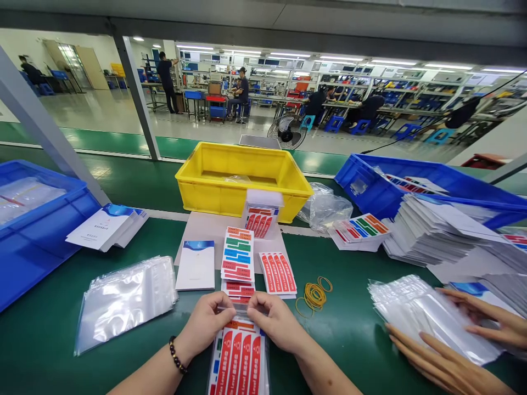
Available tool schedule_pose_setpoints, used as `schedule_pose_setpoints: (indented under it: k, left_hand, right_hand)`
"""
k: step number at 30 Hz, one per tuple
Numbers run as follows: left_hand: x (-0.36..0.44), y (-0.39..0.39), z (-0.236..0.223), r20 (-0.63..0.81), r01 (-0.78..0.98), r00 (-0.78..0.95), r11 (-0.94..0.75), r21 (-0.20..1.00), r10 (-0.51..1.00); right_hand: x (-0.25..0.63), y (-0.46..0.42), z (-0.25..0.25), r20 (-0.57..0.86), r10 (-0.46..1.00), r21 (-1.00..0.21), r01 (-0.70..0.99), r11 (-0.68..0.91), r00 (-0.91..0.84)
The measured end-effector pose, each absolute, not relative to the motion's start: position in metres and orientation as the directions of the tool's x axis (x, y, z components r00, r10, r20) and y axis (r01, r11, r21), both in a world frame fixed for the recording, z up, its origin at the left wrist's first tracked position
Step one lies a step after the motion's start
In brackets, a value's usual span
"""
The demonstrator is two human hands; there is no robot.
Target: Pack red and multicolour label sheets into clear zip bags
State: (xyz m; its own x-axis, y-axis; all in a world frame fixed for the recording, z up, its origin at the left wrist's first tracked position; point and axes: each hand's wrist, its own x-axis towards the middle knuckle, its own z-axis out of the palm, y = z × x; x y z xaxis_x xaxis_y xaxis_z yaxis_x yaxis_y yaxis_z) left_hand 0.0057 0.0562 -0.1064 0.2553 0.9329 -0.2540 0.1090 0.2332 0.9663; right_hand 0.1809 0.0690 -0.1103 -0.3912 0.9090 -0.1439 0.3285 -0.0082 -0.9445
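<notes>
Left hand (212, 321) and right hand (272, 321) pinch the top of a clear bag (239, 344) over the worktop (337, 334), sticker sheets (242, 368) already inside but its closing unclear, while flat bags (127, 302), booklets (99, 230) and sticker stacks (278, 274) seem left to do.

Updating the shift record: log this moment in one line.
Left hand: pinching flat clear plastic bag; right hand: pinching same bag; inside: red-and-white printed sheet; nearby: yellow rubber bands

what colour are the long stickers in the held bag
The long stickers are red with white lettering; see the head view.
</notes>
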Motion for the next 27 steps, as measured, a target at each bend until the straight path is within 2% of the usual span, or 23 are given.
schedule_pose_setpoints:
  k: [7, 9, 11, 13, 16, 18, 21, 24, 27]
  left_hand:
    - [0.011, 0.054, -0.112, -0.24, 0.168, 0.286, 0.198, 0.966, 0.928]
    - [0.009, 0.054, -0.11, -0.197, 0.235, 0.3, 0.127, 0.964, 0.933]
    - [0.003, 0.054, -0.108, -0.056, 0.326, 0.306, -0.05, 0.944, 0.95]
    - [-0.005, 0.055, -0.106, 0.148, 0.367, 0.281, -0.248, 0.897, 0.948]
    - [-0.016, 0.056, -0.106, 0.345, 0.308, 0.147, -0.375, 0.875, 0.927]
    - [-0.02, 0.057, -0.109, 0.366, 0.251, 0.033, -0.362, 0.898, 0.93]
    - [-0.021, 0.059, -0.113, 0.344, 0.204, -0.075, -0.323, 0.924, 0.936]
    - [-0.019, 0.059, -0.113, 0.345, 0.195, -0.113, -0.32, 0.927, 0.932]
    - [-0.022, 0.055, -0.108, 0.368, 0.198, -0.161, -0.336, 0.921, 0.916]
  right_hand:
    - [0.169, 0.061, -0.111, -0.037, 0.903, -0.886, 0.433, 0.169, -0.428]
    - [0.171, 0.062, -0.111, 0.02, 0.89, -0.863, 0.441, 0.245, -0.455]
    - [0.175, 0.063, -0.11, 0.137, 0.87, -0.81, 0.451, 0.374, -0.474]
    - [0.178, 0.062, -0.109, 0.312, 0.83, -0.693, 0.487, 0.532, -0.463]
    - [0.174, 0.051, -0.111, 0.49, 0.735, -0.488, 0.55, 0.677, -0.469]
    - [0.165, 0.039, -0.119, 0.46, 0.701, -0.419, 0.563, 0.712, -0.545]
    - [0.152, 0.024, -0.139, 0.247, 0.646, -0.382, 0.54, 0.75, -0.722]
    - [0.147, 0.021, -0.153, 0.034, 0.543, -0.404, 0.486, 0.775, -0.839]
    - [0.149, 0.025, -0.151, -0.05, 0.509, -0.441, 0.476, 0.761, -0.859]
